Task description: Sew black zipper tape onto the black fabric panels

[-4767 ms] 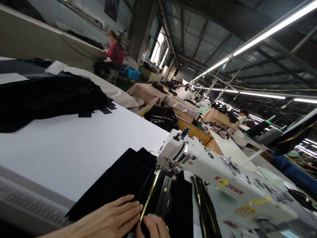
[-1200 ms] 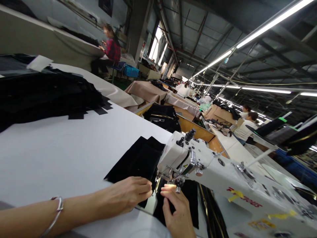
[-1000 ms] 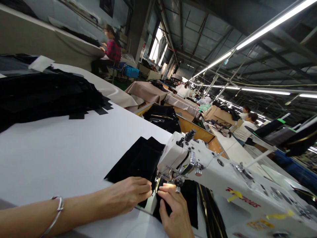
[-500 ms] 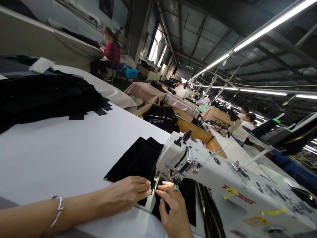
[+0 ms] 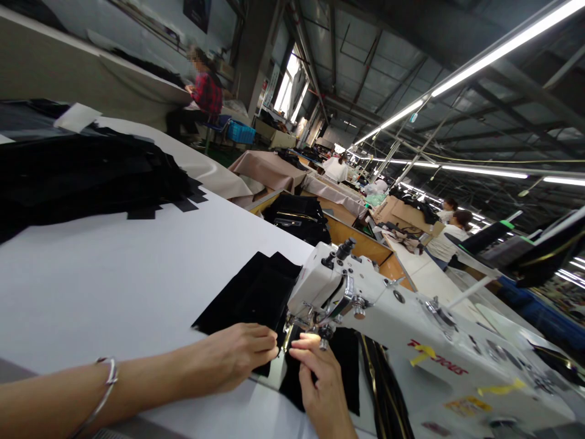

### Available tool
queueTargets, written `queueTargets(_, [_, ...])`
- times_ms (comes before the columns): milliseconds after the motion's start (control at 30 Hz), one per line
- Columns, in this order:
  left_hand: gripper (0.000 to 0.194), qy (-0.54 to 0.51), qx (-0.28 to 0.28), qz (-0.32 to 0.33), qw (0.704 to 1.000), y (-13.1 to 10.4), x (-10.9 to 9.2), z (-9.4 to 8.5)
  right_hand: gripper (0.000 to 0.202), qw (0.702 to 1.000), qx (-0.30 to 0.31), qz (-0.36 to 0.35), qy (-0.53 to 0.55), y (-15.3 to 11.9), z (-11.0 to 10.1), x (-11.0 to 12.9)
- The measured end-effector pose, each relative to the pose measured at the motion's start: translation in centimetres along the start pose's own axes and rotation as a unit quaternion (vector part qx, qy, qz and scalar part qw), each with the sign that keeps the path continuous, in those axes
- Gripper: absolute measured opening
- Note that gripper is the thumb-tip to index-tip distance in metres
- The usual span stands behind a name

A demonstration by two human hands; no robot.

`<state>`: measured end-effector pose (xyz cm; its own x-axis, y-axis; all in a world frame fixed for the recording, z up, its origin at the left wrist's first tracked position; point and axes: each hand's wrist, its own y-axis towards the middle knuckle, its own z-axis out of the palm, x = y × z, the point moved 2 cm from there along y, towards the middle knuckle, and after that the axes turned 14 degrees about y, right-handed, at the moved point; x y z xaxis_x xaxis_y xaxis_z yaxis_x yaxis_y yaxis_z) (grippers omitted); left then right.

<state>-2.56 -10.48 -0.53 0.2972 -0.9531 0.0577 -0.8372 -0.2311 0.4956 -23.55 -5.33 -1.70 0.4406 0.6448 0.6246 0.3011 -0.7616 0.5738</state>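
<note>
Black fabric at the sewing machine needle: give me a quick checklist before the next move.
1. Left hand flat on the black fabric: ok.
2. Right hand fingertips clear of the needle area: not ok, they sit right beside it.
3. Fabric lying flat on the white table: ok.
4. Presser foot down on the fabric: cannot tell, hidden by the sewing machine head.
5. Bracelet clear of the machine: ok.

Two hands at six o'clock: left hand (image 5: 233, 360), right hand (image 5: 322, 390). One white sewing machine (image 5: 411, 341) at four o'clock, one bracelet (image 5: 103, 390) at seven. One heap of black fabric (image 5: 91, 177) at ten o'clock, one flat black piece (image 5: 251, 292) at centre.
</note>
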Motion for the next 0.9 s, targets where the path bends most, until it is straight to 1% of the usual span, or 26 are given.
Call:
queueTargets(233, [0.035,0.003,-0.005,-0.004,1.0,0.14,-0.16,-0.39,0.04,1.0,0.003,0.002,-0.009,0.12,0.03,0.11])
queueTargets(433, [0.038,0.003,-0.016,-0.002,1.0,0.13,-0.09,-0.09,0.047,0.997,0.041,0.002,-0.068,0.08,0.28,0.38])
queueTargets(700, [0.034,0.013,0.009,-0.008,1.0,0.24,-0.03,-0.11,0.045,0.993,0.052,-0.018,-0.104,0.17,0.22,0.19])
queueTargets(800, [0.036,0.017,0.013,-0.011,1.0,0.41,0.22,-0.04,0.046,0.992,0.059,-0.004,-0.112,0.2,0.19,-0.12])
queueTargets(900, [0.037,0.023,0.011,-0.014,1.0,0.57,0.6,0.11,0.047,0.99,0.077,0.031,-0.114,0.21,0.11,-0.53])
